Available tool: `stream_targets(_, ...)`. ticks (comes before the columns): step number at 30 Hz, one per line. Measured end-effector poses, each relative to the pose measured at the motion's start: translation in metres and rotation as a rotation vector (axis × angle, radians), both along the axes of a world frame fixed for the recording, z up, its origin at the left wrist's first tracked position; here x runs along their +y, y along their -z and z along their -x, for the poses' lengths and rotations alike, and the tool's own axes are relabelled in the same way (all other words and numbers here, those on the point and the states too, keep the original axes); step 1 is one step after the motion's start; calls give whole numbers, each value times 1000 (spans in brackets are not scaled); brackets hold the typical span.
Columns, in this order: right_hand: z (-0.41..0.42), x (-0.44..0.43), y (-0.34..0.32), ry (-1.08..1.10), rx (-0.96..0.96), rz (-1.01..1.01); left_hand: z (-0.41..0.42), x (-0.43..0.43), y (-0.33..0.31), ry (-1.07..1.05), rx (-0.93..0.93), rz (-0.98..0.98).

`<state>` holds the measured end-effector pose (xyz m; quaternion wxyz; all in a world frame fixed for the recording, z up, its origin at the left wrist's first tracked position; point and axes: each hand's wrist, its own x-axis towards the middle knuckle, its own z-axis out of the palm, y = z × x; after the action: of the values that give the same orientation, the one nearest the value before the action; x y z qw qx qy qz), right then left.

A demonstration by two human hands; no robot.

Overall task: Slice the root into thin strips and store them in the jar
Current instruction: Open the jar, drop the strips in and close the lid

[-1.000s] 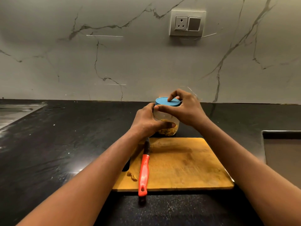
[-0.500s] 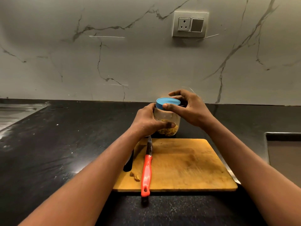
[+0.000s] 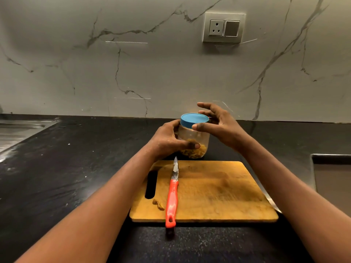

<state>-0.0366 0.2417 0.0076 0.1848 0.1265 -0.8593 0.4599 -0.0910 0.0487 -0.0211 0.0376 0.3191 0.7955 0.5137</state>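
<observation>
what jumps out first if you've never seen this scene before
The clear jar with its bright blue lid stands at the centre, just behind the wooden cutting board, gripped by the left hand while the right hand is spread at the lid. On the board's left part lies a red-handled knife.

No legible text, label, brand, number or sign found. The jar (image 3: 195,138) and its blue lid (image 3: 194,119) bear no readable marking, nor does the red knife handle (image 3: 172,202). The wall socket plate (image 3: 224,27) carries no lettering.
</observation>
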Motion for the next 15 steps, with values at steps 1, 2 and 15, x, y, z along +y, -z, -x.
stream_targets(1, 0, -1, 2, -26, -6, -1, 0, -1, 0, 21, -6, -2)
stream_targets(2, 0, -2, 3, -38, -2, -2, 1, -1, 0, 33, -11, -3)
stream_targets(15, 2, -11, 4, 107, 89, -44, -2, 1, -4, -15, 14, 11)
